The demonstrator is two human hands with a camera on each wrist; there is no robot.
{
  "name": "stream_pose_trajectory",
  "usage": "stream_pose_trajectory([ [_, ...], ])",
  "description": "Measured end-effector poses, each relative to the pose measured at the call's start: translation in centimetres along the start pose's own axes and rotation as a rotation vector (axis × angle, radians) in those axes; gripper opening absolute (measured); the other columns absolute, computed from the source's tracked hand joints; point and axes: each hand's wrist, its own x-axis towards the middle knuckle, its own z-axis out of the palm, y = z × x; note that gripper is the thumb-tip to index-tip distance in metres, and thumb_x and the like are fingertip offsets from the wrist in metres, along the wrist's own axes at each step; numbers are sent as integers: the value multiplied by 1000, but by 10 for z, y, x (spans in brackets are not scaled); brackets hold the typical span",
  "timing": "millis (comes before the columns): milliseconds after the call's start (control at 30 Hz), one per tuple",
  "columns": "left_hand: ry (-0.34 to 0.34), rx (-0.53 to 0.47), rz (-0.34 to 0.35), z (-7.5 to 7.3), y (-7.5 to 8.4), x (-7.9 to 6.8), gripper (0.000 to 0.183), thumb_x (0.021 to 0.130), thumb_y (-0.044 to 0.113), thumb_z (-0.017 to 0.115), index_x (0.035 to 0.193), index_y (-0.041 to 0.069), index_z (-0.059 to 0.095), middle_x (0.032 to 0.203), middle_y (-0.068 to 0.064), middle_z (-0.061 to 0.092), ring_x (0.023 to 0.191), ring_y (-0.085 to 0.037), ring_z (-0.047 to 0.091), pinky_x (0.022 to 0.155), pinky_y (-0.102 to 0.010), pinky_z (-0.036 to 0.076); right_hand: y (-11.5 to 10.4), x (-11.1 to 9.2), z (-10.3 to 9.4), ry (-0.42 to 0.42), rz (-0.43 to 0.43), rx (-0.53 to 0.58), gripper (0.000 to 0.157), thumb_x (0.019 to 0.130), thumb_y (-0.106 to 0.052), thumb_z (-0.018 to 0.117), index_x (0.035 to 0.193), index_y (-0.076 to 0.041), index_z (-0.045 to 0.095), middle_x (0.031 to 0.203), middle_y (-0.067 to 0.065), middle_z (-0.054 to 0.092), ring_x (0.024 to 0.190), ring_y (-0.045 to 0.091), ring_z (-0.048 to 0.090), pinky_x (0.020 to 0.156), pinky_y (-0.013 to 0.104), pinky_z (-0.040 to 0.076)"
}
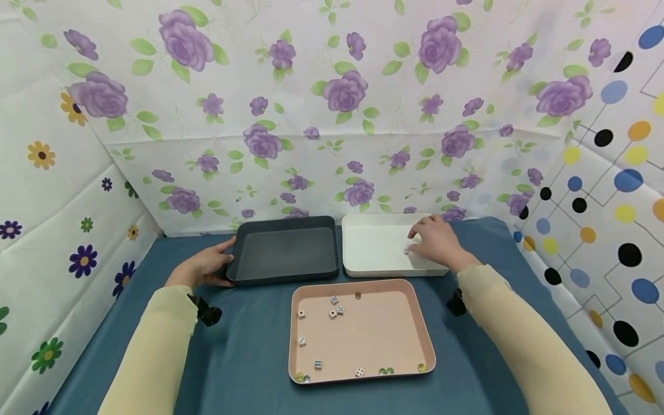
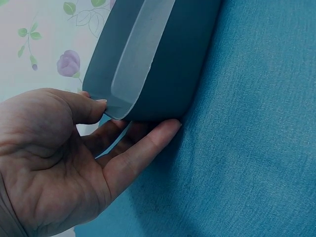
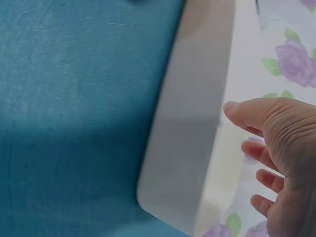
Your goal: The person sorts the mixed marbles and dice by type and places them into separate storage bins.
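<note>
Where the white tray (image 1: 373,248) ends, floral cloth (image 1: 316,118) hangs.

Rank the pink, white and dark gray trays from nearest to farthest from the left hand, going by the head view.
1. Dark gray tray: the left hand touches its left end.
2. Pink tray: front and right of that hand.
3. White tray: back row, right of the dark gray tray.

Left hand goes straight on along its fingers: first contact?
The dark tray, at its left end. The left hand appears to be touching that wall, so there's likely no free gap.
</note>
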Motion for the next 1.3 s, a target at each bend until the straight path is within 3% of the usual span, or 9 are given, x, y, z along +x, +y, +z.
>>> stream_pose_trajectory([
  [167, -3, 2, 2, 0, -1, 1, 65, 115, 15, 30, 163, 36, -8, 165, -30, -16, 142, -54, 30, 84, -50, 60, 0, -2, -14, 49, -22, 13, 34, 94, -26, 77, 123, -9, 73, 135, 21, 58, 132, 47, 39, 107, 69, 33],
  [633, -6, 8, 14, 2, -2, 2, 66, 115, 15, 30, 163, 37, -9, 165, -32, -13, 141, -54, 33, 84, -50, 60, -10, -11, -39, 160, -88, 73, 49, 93, -27, 79, 137, -11, 64, 138, 18, 58, 132, 43, 40, 109, 63, 34],
  [867, -12, 11, 23, 3, -2, 0, 65, 115, 15, 30, 163, 37, -9, 165, -32, -11, 141, -54, 32, 85, -51, 60, -19, -15, -53, 223, -138, 94, 48, 92, -24, 80, 136, -11, 65, 135, 16, 60, 128, 41, 43, 111, 63, 31],
  [1300, -17, -3, 23, 3, 0, -1, 66, 115, 15, 29, 162, 37, -10, 165, -31, -14, 144, -54, 27, 86, -52, 59, -43, -31, -66, 258, -250, 101, 52, 91, -25, 81, 138, -13, 63, 136, 13, 58, 128, 39, 44, 106, 60, 37],
])
